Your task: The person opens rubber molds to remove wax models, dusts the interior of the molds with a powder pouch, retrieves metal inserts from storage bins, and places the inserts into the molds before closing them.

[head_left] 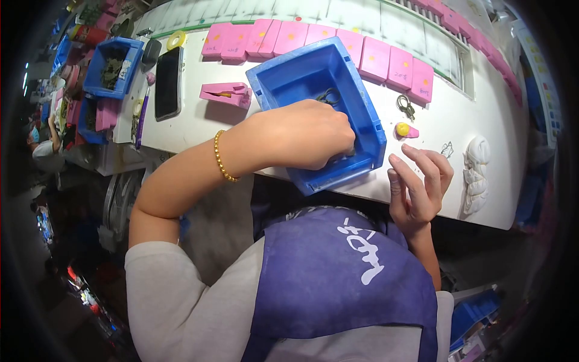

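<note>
My left hand (319, 136), with a gold bead bracelet (221, 155) on the wrist, reaches into a tilted blue plastic bin (365, 114) at the table's front edge. Its fingers are curled closed, and whatever they hold is hidden. Beside the knuckles, dark looped pieces (330, 95) lie in the bin. To the right of the bin, my right hand (422, 187) is raised with its fingers apart and bent, holding nothing. Just beyond its fingertips are a small pink piece with a yellow ball (403, 129) and a dark looped metal bundle (405, 107).
Pink blocks (289, 39) line the back of the white table (193, 127). A notched pink block (226, 95), a phone (169, 83) and a tape roll (176, 40) sit left. A white twisted bundle (476, 172) lies right. Another blue bin (128, 69) stands far left.
</note>
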A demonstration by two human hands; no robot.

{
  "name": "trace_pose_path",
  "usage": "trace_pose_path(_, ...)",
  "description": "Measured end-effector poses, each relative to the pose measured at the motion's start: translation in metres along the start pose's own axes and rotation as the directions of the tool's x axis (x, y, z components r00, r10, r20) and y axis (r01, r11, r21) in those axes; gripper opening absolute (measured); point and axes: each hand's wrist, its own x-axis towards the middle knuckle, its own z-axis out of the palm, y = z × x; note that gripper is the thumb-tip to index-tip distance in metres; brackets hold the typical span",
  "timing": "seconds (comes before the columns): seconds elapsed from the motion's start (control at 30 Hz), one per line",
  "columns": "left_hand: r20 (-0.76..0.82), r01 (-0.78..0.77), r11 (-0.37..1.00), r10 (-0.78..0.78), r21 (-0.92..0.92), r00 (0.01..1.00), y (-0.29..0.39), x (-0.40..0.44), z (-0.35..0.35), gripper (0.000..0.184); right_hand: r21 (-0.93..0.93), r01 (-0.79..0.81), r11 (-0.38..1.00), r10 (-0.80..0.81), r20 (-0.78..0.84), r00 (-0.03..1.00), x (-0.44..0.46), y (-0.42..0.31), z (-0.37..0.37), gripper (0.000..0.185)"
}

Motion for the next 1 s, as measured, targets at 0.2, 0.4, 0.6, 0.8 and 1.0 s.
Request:
trace_pose_path(0.2,-0.413,-0.067,0.987,0.001,-0.143,0.911,-0.004,-0.038,-0.016,0.008,0.024,-0.059,0.998,0.060,-0.046,0.997,0.007,-0.001,-0.015,0.024)
trace_pose_path(0.4,-0.598,-0.415,0.535,-0.226,-0.736,0.769,0.001,-0.080,-0.016,0.011,-0.051,0.103,0.993,-0.102,0.019,0.995,0.037,-0.014,-0.019,0.028)
trace_pose_path(0.6,-0.589,-0.572,0.156,-0.312,-0.805,0.745,-0.001,-0.075,0.006,0.018,0.180,0.286,0.941,-0.338,0.514,0.788,0.075,-0.039,0.013,0.010)
trace_pose_path(0.8,-0.500,-0.598,-0.212,-0.375,-0.773,0.780,-0.010,-0.075,0.023,0.031,0.287,0.436,0.853,-0.505,0.665,0.551,0.090,-0.036,0.041,0.006)
trace_pose_path(1.0,-0.398,-0.619,-0.341,-0.532,-0.707,0.747,-0.006,-0.070,0.026,0.028,0.231,0.525,0.819,-0.533,0.643,0.550,0.096,-0.032,0.049,0.008)
